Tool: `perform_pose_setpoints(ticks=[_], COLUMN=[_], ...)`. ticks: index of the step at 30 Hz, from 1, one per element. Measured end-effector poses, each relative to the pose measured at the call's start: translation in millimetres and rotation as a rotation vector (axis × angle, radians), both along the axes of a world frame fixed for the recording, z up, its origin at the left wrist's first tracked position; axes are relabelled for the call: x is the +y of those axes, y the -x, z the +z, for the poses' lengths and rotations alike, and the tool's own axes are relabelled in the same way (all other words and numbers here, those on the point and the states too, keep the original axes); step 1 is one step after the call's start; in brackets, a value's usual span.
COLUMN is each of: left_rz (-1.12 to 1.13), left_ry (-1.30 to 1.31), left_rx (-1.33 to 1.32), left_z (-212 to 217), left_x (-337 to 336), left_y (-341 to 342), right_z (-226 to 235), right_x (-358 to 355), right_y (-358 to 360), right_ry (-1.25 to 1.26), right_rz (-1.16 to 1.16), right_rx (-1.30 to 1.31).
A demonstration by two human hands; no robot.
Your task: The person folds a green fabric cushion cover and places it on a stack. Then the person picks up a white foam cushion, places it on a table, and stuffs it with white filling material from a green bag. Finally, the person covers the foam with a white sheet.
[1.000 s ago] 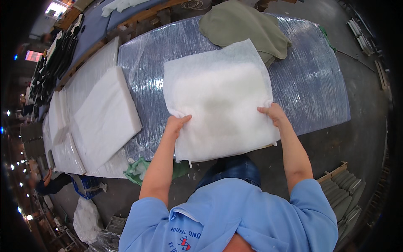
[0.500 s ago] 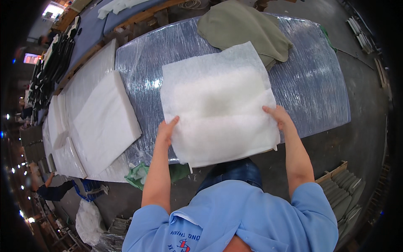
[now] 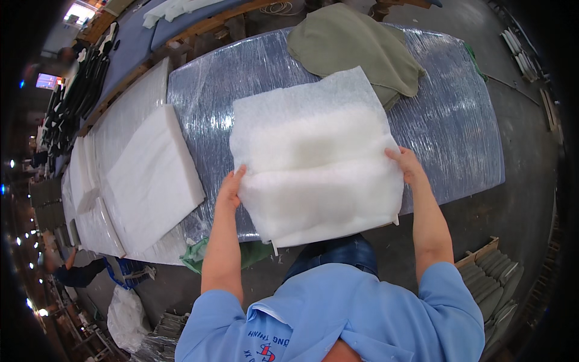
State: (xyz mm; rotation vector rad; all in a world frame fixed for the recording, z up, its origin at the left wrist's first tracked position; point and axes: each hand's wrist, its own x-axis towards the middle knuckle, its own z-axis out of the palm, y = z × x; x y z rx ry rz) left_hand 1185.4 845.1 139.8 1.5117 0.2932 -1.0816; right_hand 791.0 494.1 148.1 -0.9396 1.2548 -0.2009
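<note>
A white sheet of fluffy batting (image 3: 313, 199) lies partly folded in front of me, with a creased ridge across its middle and a greyish dip above it. My left hand (image 3: 231, 187) pinches the sheet's left edge, thumb on top and fingers underneath. At the opposite edge, my right hand (image 3: 407, 164) grips it the same way. The sheet's near edge overhangs the front of a table covered in shiny plastic film (image 3: 446, 133). Just beyond its far edge lies an olive-green fabric piece (image 3: 356, 45), which the sheet slightly overlaps.
To the left, a stack of white batting (image 3: 157, 175) sits on the plastic. Green fabric (image 3: 256, 253) hangs under the table's near edge. Grey-green cushions (image 3: 488, 274) are stacked at lower right. A person (image 3: 78, 271) stands far left, near a blue chair-like item (image 3: 132, 271).
Both hands have moved slightly up along the sheet's sides, the left one also a little outward. The crease across the batting looks deeper, and its near edge sits slightly lower.
</note>
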Motion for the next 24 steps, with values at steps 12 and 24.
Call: perform_pose_setpoints(ticks=[12,24], left_rz=[-0.296,-0.082], left_ry=[-0.063,-0.15], left_rx=[-0.072,-0.39], left_z=[42,0], left_x=[-88,-94], left_y=[-38,-18], right_z=[16,-7], right_x=[-46,-26], right_y=[-29,-113], right_ry=[-0.044,0.245], right_rz=[0.141,0.191], right_rx=[-0.154,0.16])
